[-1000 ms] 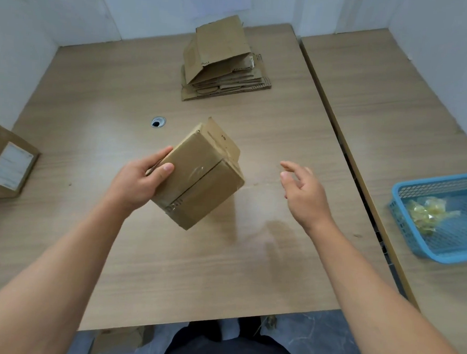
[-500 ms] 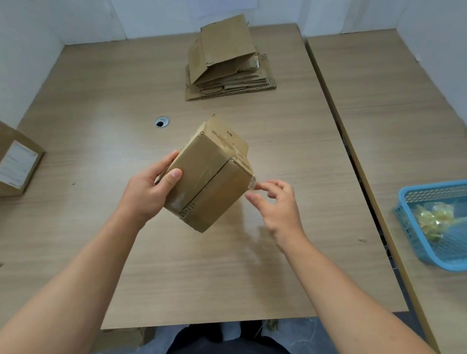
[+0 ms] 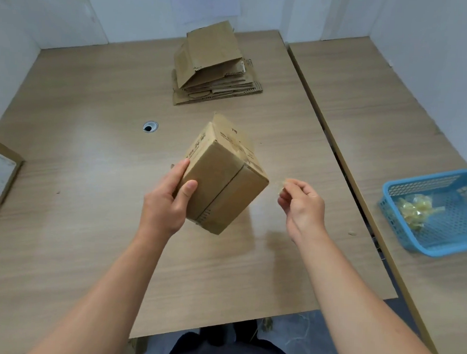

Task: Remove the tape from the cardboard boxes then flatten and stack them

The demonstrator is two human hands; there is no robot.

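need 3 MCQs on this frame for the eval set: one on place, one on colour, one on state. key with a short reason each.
1. Where does the stack of flattened boxes lie?
A. at the far end of the table, below the wall sign
B. on the floor
C. at the table's near edge

2. What colour is the basket?
A. red
B. blue
C. grey

3. The left hand grips a box. What does the right hand do?
A. lies flat on the table
B. pinches a tape scrap
C. grips the basket

Key:
1 A, the stack sits by the far edge, just under the sign.
2 B, its mesh walls are blue.
3 B, its fingers are closed on a small clear scrap, apart from the box.
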